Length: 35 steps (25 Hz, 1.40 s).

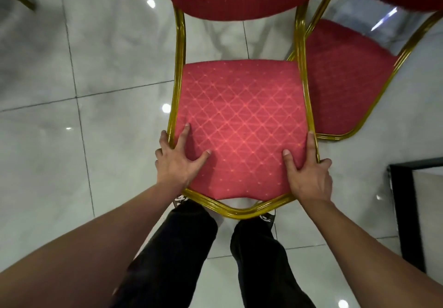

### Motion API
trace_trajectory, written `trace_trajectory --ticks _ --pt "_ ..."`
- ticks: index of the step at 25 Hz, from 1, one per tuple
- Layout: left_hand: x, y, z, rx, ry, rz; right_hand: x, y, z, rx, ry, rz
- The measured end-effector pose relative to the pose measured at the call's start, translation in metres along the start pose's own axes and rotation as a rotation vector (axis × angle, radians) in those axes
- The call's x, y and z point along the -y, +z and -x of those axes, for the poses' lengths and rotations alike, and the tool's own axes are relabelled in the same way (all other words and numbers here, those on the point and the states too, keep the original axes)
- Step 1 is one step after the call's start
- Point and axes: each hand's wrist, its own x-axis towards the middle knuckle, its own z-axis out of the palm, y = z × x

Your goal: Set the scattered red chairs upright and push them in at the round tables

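So I'm looking straight down at a red chair with a gold metal frame, standing on the glossy grey tiled floor right in front of my legs. My left hand grips the seat's near left corner: thumb and index finger spread flat on the diamond-pattern cushion, the other fingers curled over the gold rail. My right hand does the same on the near right corner, thumb on the fabric, index finger along the edge, the rest hooked outside the frame. The chair's backrest is at the top of view, away from me. A second red chair sits just beside it on the right, its frame touching or nearly touching the first one's, hard to say which. A dark-framed panel, maybe glass, shows at the right edge. My black trousers and shoes poke out under the seat's front rail.
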Motion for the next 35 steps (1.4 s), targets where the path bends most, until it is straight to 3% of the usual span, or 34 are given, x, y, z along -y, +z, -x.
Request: trace_trajectory --ticks 13,20,27,31,33,35 --pt "-0.032 -0.2 0.108 -0.008 0.125 -0.203 0.088 -0.177 0.118 0.164 0.079 0.065" --pt "-0.042 -0.294 0.156 0.02 0.216 -0.068 0.118 -0.242 0.132 0.262 0.055 0.045" --pt "-0.073 -0.33 0.223 -0.416 0.526 0.024 0.164 -0.31 0.129 0.336 0.01 -0.192" --pt "-0.107 -0.358 0.206 -0.517 0.526 0.109 0.19 -0.351 0.144 0.216 -0.02 -0.181" --pt "-0.123 -0.369 0.195 -0.546 0.525 0.147 0.199 -0.366 0.164 -0.002 -0.121 -0.092" --pt "-0.137 -0.38 0.182 -0.558 0.52 0.16 0.21 -0.37 0.185 -0.274 -0.395 -0.118"
